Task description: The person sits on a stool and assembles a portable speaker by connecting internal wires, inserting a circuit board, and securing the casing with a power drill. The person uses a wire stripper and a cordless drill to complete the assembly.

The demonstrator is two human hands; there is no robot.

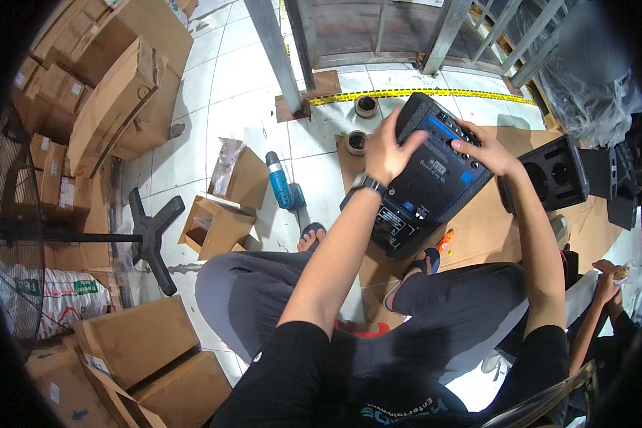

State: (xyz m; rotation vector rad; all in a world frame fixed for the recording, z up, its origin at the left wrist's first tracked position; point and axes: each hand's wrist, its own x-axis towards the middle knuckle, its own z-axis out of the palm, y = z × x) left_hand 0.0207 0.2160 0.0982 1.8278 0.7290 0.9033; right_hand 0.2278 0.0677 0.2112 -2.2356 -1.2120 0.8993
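A black speaker cabinet (428, 178) with a control panel, knobs and blue patches on its face leans in front of my knees, above the cardboard on the floor. My left hand (389, 153) grips its upper left edge, thumb stretched over the panel. On the opposite edge, my right hand (491, 151) holds on with its thumb beside the knobs; the fingers behind the edge are partly hidden. Two round cup-like parts (365, 106) with dark insides lie on the floor just beyond my left hand. An orange-handled tool (446, 240) rests near my right foot.
A teal cordless drill (282, 185) stands left of the speaker, beside small open boxes (217, 227). Another black cabinet (549, 175) with round openings is at right. A fan stand (150, 235) and stacked cartons (139, 339) fill the left. Another person's hand (606, 282) shows at lower right.
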